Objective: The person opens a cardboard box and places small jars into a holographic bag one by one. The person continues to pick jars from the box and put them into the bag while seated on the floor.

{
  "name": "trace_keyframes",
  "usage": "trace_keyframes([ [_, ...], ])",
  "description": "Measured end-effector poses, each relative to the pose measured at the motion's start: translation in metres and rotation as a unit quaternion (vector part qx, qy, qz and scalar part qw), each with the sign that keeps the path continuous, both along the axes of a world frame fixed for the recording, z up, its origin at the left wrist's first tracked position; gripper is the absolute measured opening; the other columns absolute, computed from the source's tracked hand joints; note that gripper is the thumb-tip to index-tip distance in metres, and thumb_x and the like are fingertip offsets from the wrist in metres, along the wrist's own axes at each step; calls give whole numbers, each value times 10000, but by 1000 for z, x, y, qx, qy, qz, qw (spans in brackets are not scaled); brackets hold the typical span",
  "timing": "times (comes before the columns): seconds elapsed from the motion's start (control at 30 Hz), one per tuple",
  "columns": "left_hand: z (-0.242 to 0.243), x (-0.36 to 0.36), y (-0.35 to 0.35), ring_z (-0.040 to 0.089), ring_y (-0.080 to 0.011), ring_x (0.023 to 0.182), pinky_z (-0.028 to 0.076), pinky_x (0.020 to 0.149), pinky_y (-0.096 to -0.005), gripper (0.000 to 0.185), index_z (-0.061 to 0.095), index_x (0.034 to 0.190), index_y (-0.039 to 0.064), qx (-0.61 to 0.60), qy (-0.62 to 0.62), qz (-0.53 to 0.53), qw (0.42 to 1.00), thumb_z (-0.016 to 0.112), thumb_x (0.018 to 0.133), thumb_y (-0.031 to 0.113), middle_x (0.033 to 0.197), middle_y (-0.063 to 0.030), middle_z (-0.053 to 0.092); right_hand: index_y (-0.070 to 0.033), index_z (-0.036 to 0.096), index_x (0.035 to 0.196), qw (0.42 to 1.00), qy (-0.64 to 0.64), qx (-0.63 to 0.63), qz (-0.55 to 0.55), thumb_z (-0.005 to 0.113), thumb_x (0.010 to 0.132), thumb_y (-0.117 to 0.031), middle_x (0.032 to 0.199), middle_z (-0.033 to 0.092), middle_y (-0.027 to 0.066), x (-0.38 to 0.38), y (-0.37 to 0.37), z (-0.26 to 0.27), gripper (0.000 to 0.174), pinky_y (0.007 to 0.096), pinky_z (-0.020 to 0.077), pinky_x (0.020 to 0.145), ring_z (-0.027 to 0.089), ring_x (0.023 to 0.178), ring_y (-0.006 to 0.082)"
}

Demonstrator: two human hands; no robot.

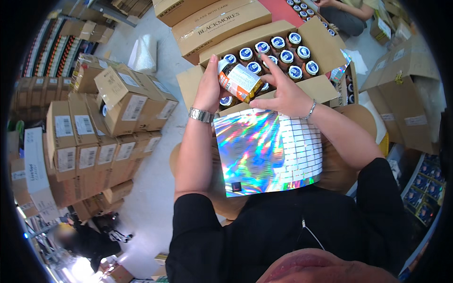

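Observation:
My left hand (208, 86) is wrapped around a brown pill bottle (240, 83) with a white cap and a white-and-orange label, tilted on its side above an open carton (208, 55). My right hand (283, 88) is spread at the bottle's base, its thumb close to the bottle and its index finger raised. A small shiny spot shows on that fingertip; what it is cannot be made out. Upright bottles (277, 42) with blue-and-white cap tops stand in rows in the carton. Across my lap lies a holographic sticker sheet (247, 152), its right part showing a white grid backing.
Closed Blackmores cartons (226, 28) stand behind the open one. Stacked labelled cartons (95, 152) rise at left, beside bubble wrap (145, 53). Another open carton (407, 85) is at right. One person (347, 14) sits at top right; another (88, 237) is at lower left.

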State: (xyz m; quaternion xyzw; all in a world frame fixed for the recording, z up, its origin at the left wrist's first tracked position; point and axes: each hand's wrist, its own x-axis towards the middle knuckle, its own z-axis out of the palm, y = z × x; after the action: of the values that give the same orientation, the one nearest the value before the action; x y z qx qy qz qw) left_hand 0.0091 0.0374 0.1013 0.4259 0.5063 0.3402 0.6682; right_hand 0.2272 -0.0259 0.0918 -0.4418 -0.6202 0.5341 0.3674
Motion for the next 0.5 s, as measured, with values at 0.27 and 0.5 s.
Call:
trace_keyframes([
  [0.27, -24, -8, -9, 669, -183, 1007, 571, 801, -330, 659, 419, 1471, 120, 124, -292, -116, 941, 644, 958, 470, 1239, -80, 642, 19, 71, 1573, 976, 179, -115, -42, 690, 890, -240, 1322, 560, 252, 11, 15, 4, 957, 361, 457, 1031, 575, 1213, 245],
  [0.5, -43, 0, -5, 656, -136, 947, 541, 744, -284, 557, 522, 1343, 41, 124, -263, 27, 956, 699, 949, 392, 1153, -58, 667, 29, 178, 1520, 986, 102, -119, -55, 629, 985, -289, 1219, 640, 128, -5, 10, 1, 768, 333, 447, 1026, 585, 1171, 169],
])
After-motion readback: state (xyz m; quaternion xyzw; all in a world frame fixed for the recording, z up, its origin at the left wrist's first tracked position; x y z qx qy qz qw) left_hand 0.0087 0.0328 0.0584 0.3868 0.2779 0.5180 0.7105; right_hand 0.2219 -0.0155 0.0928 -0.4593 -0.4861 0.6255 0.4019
